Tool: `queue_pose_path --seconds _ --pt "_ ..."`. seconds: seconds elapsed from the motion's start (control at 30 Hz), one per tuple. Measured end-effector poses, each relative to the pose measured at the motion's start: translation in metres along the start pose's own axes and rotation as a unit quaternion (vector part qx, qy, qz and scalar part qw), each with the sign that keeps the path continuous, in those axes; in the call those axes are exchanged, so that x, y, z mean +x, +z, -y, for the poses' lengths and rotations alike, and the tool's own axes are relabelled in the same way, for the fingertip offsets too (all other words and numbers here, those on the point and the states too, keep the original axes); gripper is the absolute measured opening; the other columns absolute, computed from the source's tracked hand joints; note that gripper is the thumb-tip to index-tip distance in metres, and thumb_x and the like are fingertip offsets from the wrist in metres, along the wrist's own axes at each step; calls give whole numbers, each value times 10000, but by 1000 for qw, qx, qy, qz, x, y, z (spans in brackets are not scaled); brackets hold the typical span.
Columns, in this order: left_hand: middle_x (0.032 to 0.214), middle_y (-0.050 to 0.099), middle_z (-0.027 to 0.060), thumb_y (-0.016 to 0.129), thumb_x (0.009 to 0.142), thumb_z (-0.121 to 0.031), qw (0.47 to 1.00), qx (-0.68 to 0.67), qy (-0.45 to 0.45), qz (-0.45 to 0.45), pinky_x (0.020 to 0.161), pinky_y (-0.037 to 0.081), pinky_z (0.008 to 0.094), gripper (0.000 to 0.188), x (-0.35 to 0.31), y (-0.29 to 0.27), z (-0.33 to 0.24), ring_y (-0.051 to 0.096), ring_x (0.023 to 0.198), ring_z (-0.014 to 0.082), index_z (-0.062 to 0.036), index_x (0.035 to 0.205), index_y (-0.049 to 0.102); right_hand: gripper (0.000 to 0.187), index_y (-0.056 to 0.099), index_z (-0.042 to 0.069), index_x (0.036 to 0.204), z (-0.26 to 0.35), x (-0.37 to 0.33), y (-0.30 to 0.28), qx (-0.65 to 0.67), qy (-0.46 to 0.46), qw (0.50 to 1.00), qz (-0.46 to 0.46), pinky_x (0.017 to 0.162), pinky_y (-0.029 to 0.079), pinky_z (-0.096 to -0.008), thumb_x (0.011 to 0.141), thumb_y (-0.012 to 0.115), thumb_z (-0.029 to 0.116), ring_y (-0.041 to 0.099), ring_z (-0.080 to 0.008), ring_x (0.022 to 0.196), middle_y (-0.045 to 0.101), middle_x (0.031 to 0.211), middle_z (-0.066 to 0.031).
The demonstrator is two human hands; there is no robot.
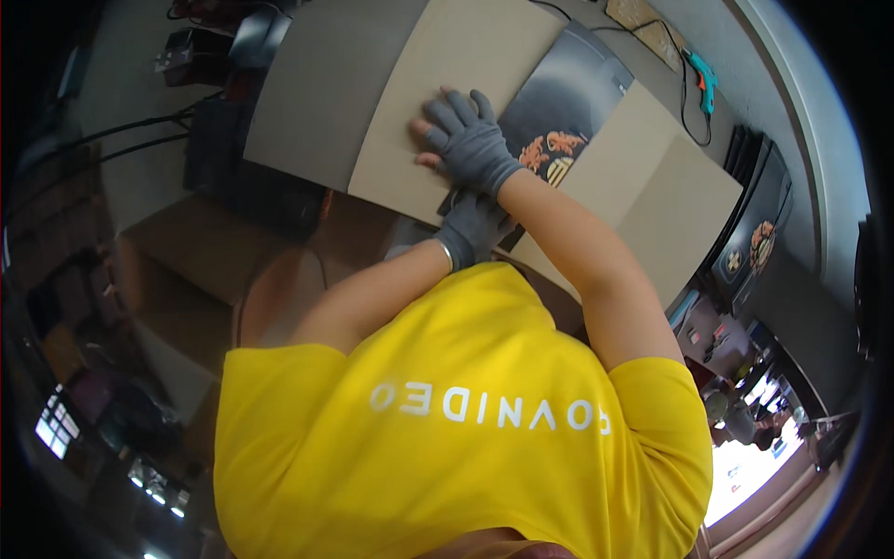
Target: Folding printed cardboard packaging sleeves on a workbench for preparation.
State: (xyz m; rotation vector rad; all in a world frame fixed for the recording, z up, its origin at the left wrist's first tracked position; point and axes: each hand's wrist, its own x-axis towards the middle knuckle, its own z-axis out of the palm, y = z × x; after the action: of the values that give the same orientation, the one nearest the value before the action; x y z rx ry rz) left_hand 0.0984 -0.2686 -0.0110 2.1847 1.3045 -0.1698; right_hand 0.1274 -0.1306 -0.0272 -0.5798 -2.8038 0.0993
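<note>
A large tan cardboard sheet lies on the table in front of me, creased into panels. Across its middle runs a black printed panel with orange figures and a gold emblem. My right hand, in a grey glove with bare fingertips, presses flat on the tan part left of the black panel, fingers spread. Nearer to my body, at the sheet's front edge, is my left hand in a matching glove. It sits below my right wrist, by the near end of the black panel; its fingers are mostly hidden.
A teal glue gun with a black cord lies at the far right, near a small brown board. Black printed panels lean at the right. Dark equipment stands left, above an open cardboard box.
</note>
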Motion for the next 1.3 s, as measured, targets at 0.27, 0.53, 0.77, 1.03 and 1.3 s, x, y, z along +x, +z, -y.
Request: queue_pose_path --seconds 0.27,0.53,0.77,1.03,1.3 --pt "1571 329 181 376 960 -310 968 68 -3 -240 1111 219 663 562 -3 37 4 272 1461 390 -95 1479 403 720 360 327 1499 -140 64 19 -65 110 992 4 1091 143 -711 884 488 681 265 -388 1434 404 1500 -104" --pt "1588 280 202 500 880 -466 983 23 40 -179 1196 181 494 797 -12 9 11 267 1462 377 -21 1513 309 711 350 303 1518 -265 82 23 -104 56 987 -106 1117 176 -625 913 522 635 275 -373 1441 389 1529 -119" --pt "1578 289 213 587 813 -462 969 49 25 -239 1202 193 459 865 1 38 11 290 1453 354 6 1496 335 758 391 314 1491 -65 45 5 32 -113 991 65 1076 228 -658 835 542 661 284 -341 1439 413 1473 -101" --pt "1572 330 144 404 963 -297 948 -317 -18 5 1179 244 452 573 -1 30 7 304 1457 280 -79 1493 383 716 420 297 1474 67 3 13 138 -228 958 110 1104 237 -629 856 500 650 306 -320 1445 419 1492 -102" --pt "1554 364 159 377 967 -351 934 35 81 -347 1171 213 523 552 14 61 2 329 1443 341 -72 1443 412 597 479 211 1426 112 1 20 247 -298 922 26 1092 333 -532 920 558 518 362 -332 1413 462 1434 -129"
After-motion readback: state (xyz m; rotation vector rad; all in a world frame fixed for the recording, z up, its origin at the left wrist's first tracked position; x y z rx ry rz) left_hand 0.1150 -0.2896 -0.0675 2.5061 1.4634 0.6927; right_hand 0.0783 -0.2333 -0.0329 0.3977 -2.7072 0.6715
